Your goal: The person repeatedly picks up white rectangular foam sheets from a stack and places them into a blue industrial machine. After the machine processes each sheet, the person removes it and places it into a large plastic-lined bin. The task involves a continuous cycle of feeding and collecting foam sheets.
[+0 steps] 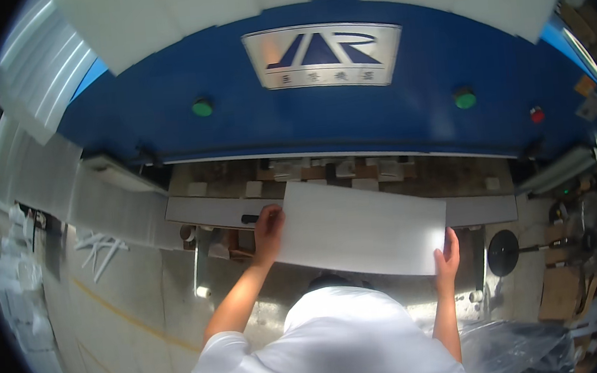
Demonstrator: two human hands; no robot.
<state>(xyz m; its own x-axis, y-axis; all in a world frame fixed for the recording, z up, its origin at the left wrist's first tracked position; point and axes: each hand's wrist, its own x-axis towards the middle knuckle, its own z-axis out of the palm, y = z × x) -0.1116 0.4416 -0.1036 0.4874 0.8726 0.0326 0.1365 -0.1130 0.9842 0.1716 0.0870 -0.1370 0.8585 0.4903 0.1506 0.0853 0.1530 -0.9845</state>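
Between my two hands I hold a white rectangular sheet (363, 227), tilted slightly down to the right. My left hand (270, 231) grips its left edge, fingers curled around it. At the sheet's lower right corner, my right hand (447, 255) pinches the edge. The sheet hangs over the front of a machine's work table (203, 208) and hides the middle of it. Just left of my left hand a small dark object (249, 218) sits on the table edge. Behind the sheet, several small pale blocks (365, 184) lie on the machine bed.
A blue machine body (335, 118) spans the back, with green buttons (202, 107) and a red button (537, 114). At right stands a fan (594, 233) near cardboard (560, 291). White strips (107, 252) lie on the left floor. Clear plastic film (518, 341) is at lower right.
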